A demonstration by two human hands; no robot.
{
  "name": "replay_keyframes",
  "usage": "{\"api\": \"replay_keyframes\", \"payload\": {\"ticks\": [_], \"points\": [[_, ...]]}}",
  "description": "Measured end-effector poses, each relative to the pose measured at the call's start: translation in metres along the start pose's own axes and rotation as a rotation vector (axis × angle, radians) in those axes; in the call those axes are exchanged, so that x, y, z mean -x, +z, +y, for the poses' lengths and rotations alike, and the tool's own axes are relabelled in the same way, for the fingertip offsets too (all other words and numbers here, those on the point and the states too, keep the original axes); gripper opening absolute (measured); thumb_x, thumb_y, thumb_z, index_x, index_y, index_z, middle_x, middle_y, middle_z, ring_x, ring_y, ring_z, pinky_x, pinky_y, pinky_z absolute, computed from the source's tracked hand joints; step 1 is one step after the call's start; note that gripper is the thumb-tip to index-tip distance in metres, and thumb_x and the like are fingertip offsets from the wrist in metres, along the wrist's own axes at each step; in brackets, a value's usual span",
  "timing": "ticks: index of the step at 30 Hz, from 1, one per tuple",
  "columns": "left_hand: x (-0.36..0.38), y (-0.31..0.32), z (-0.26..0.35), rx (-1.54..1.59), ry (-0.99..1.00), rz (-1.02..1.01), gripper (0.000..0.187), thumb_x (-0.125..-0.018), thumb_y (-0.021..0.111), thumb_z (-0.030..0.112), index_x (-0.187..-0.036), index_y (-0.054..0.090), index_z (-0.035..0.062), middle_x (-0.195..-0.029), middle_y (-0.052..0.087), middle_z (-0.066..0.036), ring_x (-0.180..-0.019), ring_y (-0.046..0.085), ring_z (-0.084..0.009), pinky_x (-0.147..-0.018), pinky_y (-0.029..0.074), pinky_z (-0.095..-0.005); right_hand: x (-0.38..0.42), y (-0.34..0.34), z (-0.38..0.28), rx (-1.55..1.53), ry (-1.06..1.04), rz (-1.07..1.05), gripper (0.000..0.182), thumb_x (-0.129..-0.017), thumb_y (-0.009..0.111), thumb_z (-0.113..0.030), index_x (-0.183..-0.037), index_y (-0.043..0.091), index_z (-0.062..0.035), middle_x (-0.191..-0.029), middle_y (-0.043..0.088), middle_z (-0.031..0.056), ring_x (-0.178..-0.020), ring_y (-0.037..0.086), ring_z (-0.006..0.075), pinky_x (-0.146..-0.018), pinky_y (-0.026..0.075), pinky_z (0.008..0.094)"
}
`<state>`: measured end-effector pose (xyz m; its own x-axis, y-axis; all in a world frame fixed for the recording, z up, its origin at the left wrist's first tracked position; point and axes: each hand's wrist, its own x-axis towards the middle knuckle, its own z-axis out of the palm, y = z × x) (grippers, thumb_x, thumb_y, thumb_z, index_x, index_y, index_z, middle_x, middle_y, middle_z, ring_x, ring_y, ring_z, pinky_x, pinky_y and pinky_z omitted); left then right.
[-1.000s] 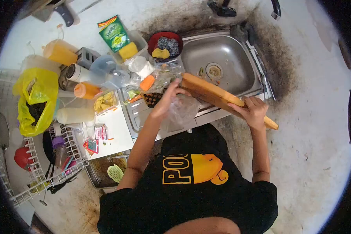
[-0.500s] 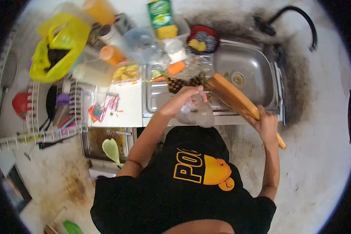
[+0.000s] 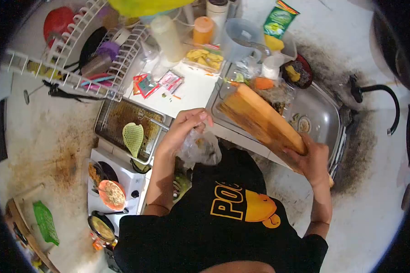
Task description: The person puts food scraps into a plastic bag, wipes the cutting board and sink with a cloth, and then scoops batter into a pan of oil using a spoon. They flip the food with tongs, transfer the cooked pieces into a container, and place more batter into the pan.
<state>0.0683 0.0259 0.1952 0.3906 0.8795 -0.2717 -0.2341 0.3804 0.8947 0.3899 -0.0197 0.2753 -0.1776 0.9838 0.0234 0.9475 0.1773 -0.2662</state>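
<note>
- One hand, the left hand (image 3: 183, 132), is curled narrowly around a clear bag (image 3: 201, 149), contents unclear.
- The right hand (image 3: 312, 159) clamps a tilted board (image 3: 265, 125), some fingers hidden, before the sink (image 3: 322, 113).
- The yellow bag (image 3: 146, 6) is cut off above.

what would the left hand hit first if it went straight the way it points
Probably the nearer end of the board, held in the right hand. Depth is unclear, so the left hand and its bag might pass under or over it.
</note>
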Motion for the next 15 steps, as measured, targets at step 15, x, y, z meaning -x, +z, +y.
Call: {"api": "replay_keyframes", "payload": {"ticks": [15], "points": [[-0.034, -0.085, -0.078, -1.002, 0.105, 1.025, 0.045, -0.073, 0.069, 0.025, -0.108, 0.054, 0.0019, -0.066, 0.062, -0.013, -0.062, 0.062, -0.0263, -0.055, 0.048, -0.0365, -0.075, 0.072, -0.043, 0.019, -0.166, 0.100, 0.050, -0.063, 0.076, -0.036, -0.099, 0.062, -0.0034, -0.072, 0.061, 0.0197, -0.069, 0.060, 0.0357, -0.063, 0.047, 0.0412]]}}
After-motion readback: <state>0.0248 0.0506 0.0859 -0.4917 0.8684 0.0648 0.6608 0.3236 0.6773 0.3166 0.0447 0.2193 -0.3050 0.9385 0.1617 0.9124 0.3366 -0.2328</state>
